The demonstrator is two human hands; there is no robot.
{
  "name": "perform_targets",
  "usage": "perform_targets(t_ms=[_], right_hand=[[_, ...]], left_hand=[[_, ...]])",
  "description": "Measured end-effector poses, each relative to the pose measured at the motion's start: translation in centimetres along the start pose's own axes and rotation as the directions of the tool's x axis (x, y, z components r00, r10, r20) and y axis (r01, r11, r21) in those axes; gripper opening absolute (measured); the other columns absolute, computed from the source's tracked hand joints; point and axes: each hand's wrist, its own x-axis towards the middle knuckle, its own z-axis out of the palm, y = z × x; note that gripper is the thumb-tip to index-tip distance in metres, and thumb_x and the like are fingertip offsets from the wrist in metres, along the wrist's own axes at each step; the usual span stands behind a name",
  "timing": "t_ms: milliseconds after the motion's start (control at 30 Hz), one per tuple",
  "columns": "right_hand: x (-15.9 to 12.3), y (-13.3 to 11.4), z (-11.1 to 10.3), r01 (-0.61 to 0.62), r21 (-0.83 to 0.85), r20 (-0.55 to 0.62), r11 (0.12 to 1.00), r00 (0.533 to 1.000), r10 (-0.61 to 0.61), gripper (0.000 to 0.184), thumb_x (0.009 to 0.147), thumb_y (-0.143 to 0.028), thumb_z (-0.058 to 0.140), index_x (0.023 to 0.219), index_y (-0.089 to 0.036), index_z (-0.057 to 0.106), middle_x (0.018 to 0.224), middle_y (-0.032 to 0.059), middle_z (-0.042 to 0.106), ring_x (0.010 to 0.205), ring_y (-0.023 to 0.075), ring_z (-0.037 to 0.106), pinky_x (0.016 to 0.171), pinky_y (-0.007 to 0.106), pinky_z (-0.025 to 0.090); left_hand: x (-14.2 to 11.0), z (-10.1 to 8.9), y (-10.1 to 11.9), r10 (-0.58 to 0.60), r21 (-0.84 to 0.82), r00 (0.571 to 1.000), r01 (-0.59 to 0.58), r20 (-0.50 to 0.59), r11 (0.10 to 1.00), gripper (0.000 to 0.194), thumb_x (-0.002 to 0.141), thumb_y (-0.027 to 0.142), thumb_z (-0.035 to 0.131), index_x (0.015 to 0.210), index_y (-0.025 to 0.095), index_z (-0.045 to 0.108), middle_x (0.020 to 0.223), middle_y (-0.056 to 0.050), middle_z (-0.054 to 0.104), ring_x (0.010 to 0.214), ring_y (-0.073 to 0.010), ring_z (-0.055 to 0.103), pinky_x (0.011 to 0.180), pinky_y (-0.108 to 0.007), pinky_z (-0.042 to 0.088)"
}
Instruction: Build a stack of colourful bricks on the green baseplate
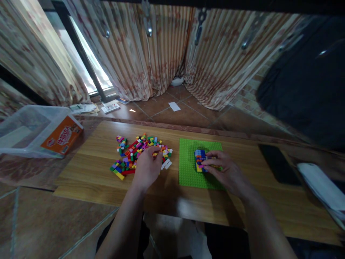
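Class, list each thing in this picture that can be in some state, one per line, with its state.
Plastic box: open at the top
Curtains: hanging, parted at the window
Loose bricks: heaped
Green board: lying flat
Brick block: on the board
Left hand: over the heap, grip unclear
Right hand: fingers at the block

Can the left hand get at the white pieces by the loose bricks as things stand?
Probably yes: the white pieces lie at the near right edge of the brick pile, beside the left hand, and nothing appears to cover them.
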Motion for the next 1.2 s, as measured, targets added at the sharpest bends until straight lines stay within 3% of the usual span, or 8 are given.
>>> perform_targets(t_ms=[133,267,400,800,1000,1200], right_hand=[[0.0,0.0,-0.2,0.047,-0.049,0.052,0.998,0.998,-0.044,0.012,0.086,-0.029,0.067,0.086,-0.034,0.078,0.114,0.004,0.064,0.109,0.0252,0.059,0.096,0.049,0.048],[0.0,-0.1,-0.1,0.067,-0.086,0.054,0.994,0.997,-0.063,0.015,0.086,-0.025,0.067,0.088,-0.035,0.078,0.115,0.0039,0.064,0.11,0.025,0.058,0.095,0.049,0.049],[0.1,-0.2,0.0,0.077,-0.085,0.037,0.993,0.997,-0.074,0.016,0.086,-0.024,0.067,0.089,-0.035,0.078,0.113,0.0038,0.064,0.109,0.0251,0.058,0.094,0.049,0.05],[0.4,0.0,0.6,0.06,-0.085,-0.029,0.995,0.998,-0.063,0.018,0.086,-0.023,0.065,0.092,-0.034,0.078,0.109,0.0045,0.066,0.107,0.0247,0.06,0.094,0.049,0.051],[0.3,-0.2,0.4,0.05,-0.097,0.001,0.994,0.999,-0.05,0.019,0.087,-0.023,0.064,0.094,-0.033,0.078,0.113,0.0047,0.066,0.111,0.0258,0.058,0.097,0.052,0.048],[0.7,-0.5,0.7,-0.026,-0.099,-0.03,0.995,0.999,0.023,0.016,0.082,-0.017,0.066,0.08,-0.029,0.077,0.109,0.0044,0.067,0.106,0.0247,0.06,0.095,0.05,0.049]], left_hand=[[-1.8,3.2,1.2,0.144,-0.147,0.971,-0.117,0.193,0.982,0.019,0.085,0.019,0.056,0.093,0.018,0.074,0.084,-0.005,0.072,0.072,-0.0173,0.063,0.071,-0.027,0.046],[-3.8,7.0,2.0,0.187,-0.043,0.929,-0.183,0.319,0.982,0.026,0.089,0.02,0.053,0.108,0.017,0.071,0.094,-0.009,0.073,0.075,-0.0185,0.065,0.072,-0.029,0.049],[-4.6,9.1,2.4,0.188,0.119,0.926,-0.238,0.328,0.964,0.023,0.09,0.02,0.052,0.103,0.018,0.071,0.097,-0.01,0.072,0.08,-0.02,0.067,0.075,-0.031,0.05],[-5.1,9.9,3.6,0.17,0.407,0.932,-0.297,0.319,0.864,0.031,0.1,0.03,0.038,0.098,0.018,0.067,0.096,-0.01,0.069,0.081,-0.0204,0.067,0.066,-0.028,0.045],[-5.4,9.9,3.6,0.21,0.406,0.916,-0.345,0.342,0.846,0.033,0.1,0.03,0.036,0.101,0.019,0.067,0.095,-0.01,0.068,0.081,-0.0216,0.065,0.065,-0.029,0.044],[-5.3,10.4,3.2,0.236,0.335,0.923,-0.336,0.305,0.88,0.027,0.098,0.027,0.042,0.1,0.018,0.067,0.097,-0.01,0.068,0.083,-0.0227,0.065,0.067,-0.03,0.044]])
